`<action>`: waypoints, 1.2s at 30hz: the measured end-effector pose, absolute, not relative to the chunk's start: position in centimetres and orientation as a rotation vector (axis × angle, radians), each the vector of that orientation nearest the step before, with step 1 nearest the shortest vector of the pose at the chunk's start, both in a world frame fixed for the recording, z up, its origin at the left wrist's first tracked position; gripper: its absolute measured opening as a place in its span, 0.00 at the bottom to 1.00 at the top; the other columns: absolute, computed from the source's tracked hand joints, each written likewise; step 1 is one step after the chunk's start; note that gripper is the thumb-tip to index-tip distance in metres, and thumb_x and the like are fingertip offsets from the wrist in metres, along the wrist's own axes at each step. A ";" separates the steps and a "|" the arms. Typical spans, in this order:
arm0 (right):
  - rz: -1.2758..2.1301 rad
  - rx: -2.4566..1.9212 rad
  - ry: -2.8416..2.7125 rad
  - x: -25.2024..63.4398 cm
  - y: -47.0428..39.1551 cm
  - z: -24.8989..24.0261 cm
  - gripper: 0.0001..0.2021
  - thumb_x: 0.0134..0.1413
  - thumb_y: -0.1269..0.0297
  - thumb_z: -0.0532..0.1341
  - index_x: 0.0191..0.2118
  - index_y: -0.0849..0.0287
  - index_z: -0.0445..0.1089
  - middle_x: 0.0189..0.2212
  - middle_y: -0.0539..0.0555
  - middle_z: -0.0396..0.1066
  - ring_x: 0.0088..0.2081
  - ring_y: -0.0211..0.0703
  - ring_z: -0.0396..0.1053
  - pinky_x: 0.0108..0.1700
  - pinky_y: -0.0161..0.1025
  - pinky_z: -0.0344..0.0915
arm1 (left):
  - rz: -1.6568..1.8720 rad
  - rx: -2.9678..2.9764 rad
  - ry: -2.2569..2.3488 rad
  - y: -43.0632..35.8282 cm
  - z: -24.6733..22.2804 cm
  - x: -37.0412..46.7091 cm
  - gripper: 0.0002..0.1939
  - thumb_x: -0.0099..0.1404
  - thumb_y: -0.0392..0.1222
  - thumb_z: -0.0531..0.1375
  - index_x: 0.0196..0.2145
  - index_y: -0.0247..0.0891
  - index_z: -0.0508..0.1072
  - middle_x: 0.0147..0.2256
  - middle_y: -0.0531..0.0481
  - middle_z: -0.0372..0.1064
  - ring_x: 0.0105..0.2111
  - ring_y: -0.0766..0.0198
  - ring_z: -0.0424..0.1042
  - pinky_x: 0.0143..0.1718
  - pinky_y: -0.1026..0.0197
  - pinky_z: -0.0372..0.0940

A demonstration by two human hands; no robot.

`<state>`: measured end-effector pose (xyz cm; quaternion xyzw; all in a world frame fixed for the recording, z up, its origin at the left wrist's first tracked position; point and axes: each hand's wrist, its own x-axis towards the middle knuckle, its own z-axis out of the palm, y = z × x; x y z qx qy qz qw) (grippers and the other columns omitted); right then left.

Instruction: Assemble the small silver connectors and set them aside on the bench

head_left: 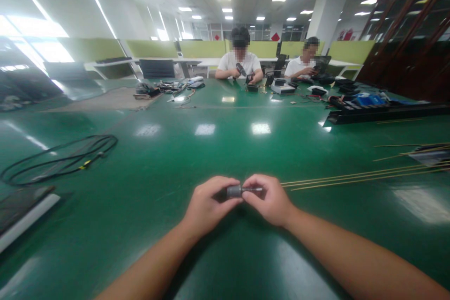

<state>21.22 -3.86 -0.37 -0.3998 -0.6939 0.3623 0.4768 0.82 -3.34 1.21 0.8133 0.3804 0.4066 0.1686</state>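
Note:
Between my hands, just above the green tabletop (pixel 197 150), lies a short grey metal cylinder with a thin shaft (pixel 234 191), shaped like a drill chuck. My left hand (pixel 210 201) is closed around the cylinder's left end, thumb below and fingers above. From the other side my right hand (pixel 269 199) pinches near the shaft, whose bright tip points right. The fingertips of both hands nearly meet at the middle of the piece. The cylinder's far left end is partly hidden behind my left fingers.
Several thin brass-coloured rods (pixel 337 178) lie to the right. A coiled black cable (pixel 59 157) rests at left, near a dark flat object with a pale edge (pixel 31 220). Across the table, two people work; one person (pixel 239 63) holds a drill-like tool. A black channel (pixel 379 115) sits at right.

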 end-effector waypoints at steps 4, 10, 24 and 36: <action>0.894 -0.981 -1.697 21.3 -3.8 -0.4 0.02 0.52 0.68 0.65 0.32 0.60 0.74 0.29 0.52 0.75 0.31 0.42 0.72 0.34 0.35 0.68 | 1.145 2.314 1.085 -3.4 1.4 0.8 0.12 0.59 0.42 0.70 0.42 0.41 0.78 0.39 0.48 0.79 0.38 0.60 0.77 0.43 0.60 0.71; 0.906 -0.988 -1.692 21.3 -3.8 -0.4 0.02 0.53 0.68 0.64 0.32 0.59 0.74 0.28 0.52 0.75 0.30 0.41 0.71 0.34 0.35 0.67 | 1.143 2.324 1.095 -3.4 1.5 0.8 0.13 0.59 0.43 0.70 0.42 0.41 0.78 0.39 0.48 0.79 0.38 0.60 0.77 0.43 0.61 0.71; 0.884 -0.988 -1.702 21.4 -3.8 -0.3 0.03 0.53 0.67 0.64 0.32 0.60 0.74 0.28 0.52 0.75 0.31 0.41 0.72 0.33 0.35 0.67 | 1.155 2.320 1.098 -3.4 1.5 0.7 0.13 0.59 0.42 0.70 0.42 0.41 0.78 0.38 0.48 0.79 0.37 0.61 0.77 0.43 0.61 0.71; 0.867 -1.022 -1.683 21.2 -3.9 -0.3 0.03 0.52 0.66 0.66 0.32 0.59 0.74 0.29 0.52 0.76 0.31 0.42 0.72 0.34 0.35 0.68 | 1.163 2.322 1.111 -3.4 1.7 0.7 0.12 0.60 0.44 0.69 0.41 0.41 0.79 0.39 0.47 0.79 0.38 0.59 0.78 0.42 0.60 0.72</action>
